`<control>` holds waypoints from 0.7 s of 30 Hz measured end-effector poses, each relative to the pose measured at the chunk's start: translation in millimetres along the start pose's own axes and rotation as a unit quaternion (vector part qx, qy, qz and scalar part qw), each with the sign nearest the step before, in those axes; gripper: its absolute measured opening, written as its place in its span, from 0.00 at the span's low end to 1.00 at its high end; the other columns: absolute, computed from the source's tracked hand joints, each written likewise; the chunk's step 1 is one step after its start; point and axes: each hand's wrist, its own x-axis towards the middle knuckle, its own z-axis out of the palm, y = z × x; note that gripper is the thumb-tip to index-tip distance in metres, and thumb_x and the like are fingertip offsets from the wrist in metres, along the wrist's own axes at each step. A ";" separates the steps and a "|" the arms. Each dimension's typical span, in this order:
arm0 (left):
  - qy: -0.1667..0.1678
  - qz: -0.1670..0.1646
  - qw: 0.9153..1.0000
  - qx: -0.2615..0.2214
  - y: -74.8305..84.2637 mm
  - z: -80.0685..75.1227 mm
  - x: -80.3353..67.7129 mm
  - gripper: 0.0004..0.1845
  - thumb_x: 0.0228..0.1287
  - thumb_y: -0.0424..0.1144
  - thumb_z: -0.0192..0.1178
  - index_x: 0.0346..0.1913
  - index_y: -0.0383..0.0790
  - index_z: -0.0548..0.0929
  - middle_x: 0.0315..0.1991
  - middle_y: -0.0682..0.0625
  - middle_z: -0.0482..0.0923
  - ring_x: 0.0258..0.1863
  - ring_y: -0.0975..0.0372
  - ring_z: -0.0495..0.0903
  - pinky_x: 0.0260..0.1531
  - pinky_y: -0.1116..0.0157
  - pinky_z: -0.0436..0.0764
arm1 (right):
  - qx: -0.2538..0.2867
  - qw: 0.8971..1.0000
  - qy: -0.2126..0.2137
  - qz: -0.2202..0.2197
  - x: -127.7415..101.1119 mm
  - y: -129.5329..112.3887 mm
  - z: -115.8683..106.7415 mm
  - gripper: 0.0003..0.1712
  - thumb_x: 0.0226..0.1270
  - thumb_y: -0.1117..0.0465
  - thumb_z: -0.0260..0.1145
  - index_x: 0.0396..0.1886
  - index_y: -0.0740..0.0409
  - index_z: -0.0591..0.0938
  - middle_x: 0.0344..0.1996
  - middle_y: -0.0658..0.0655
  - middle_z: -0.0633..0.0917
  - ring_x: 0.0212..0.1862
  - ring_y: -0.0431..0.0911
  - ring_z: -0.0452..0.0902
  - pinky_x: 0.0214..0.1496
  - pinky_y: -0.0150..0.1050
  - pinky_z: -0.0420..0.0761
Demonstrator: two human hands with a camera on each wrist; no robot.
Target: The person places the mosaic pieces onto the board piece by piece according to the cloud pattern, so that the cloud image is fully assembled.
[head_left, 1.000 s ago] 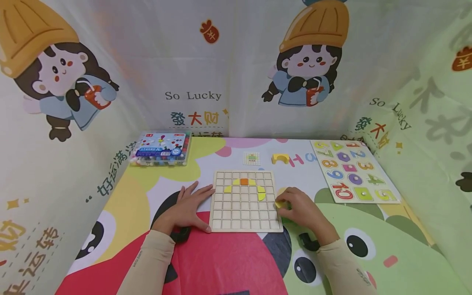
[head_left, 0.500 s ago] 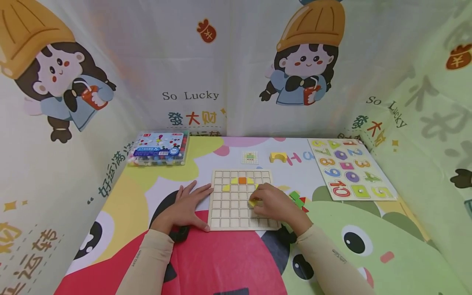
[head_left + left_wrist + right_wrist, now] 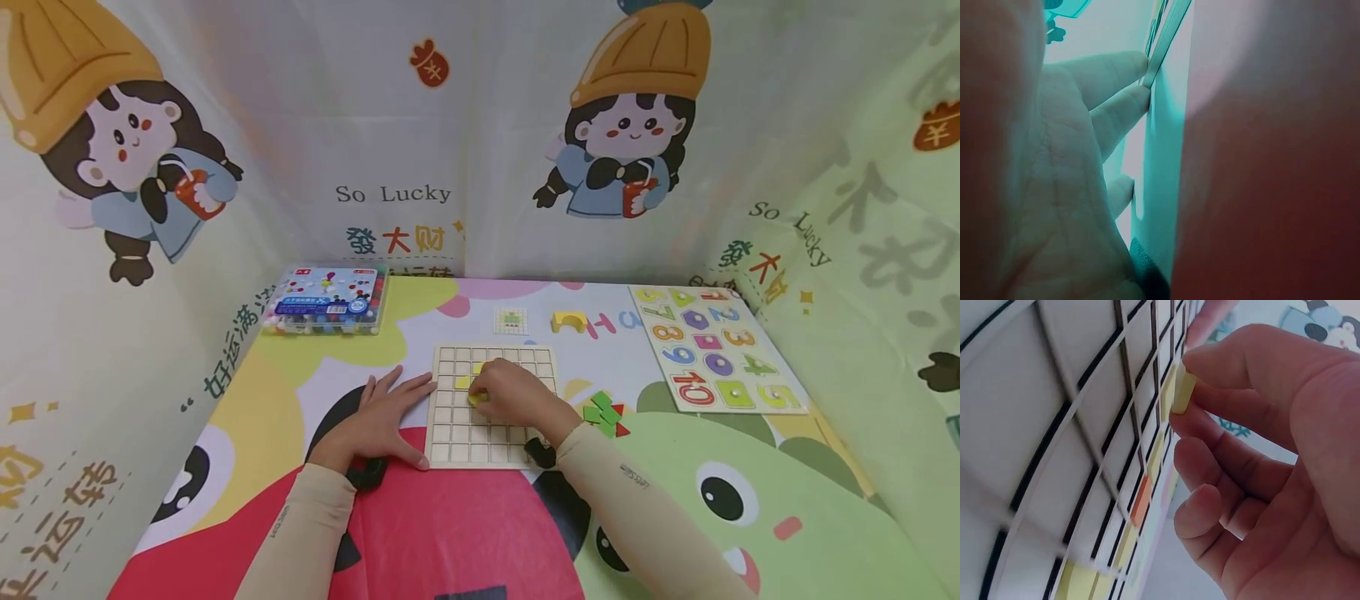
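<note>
Right hand (image 3: 510, 396) now over grid board (image 3: 450, 437) | pinches yellow tile (image 3: 1183, 392): light, rigid, edge-held | left hand (image 3: 378, 421) flat, steadying board

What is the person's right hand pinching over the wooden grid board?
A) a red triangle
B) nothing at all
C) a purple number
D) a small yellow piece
D: in the right wrist view the right hand pinches a small yellow piece just above the wooden grid board, while the left hand rests flat at the board's left edge.
</note>
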 end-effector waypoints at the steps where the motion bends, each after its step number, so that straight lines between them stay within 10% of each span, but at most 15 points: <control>1: 0.000 0.000 1.000 0.000 0.2 -0.3 -0.2 0.67 0.36 0.67 0.83 0.84 0.57 0.63 0.86 0.54 0.55 0.87 0.43 0.37 0.79 0.31 0.30 | -0.001 1.000 0.000 -0.003 2.9 -0.9 1.5 0.11 0.65 0.66 0.73 0.45 0.55 0.93 0.43 0.53 0.91 0.49 0.46 0.83 0.57 0.44 0.85; 21: 0.000 -0.003 1.000 0.006 1.6 0.0 -2.7 0.67 0.36 0.65 0.83 0.84 0.57 0.63 0.86 0.54 0.55 0.87 0.43 0.37 0.79 0.30 0.31 | -0.083 0.996 0.001 0.022 15.0 -14.9 19.2 0.07 0.72 0.61 0.72 0.45 0.48 0.94 0.42 0.51 0.86 0.48 0.45 0.79 0.48 0.40 0.87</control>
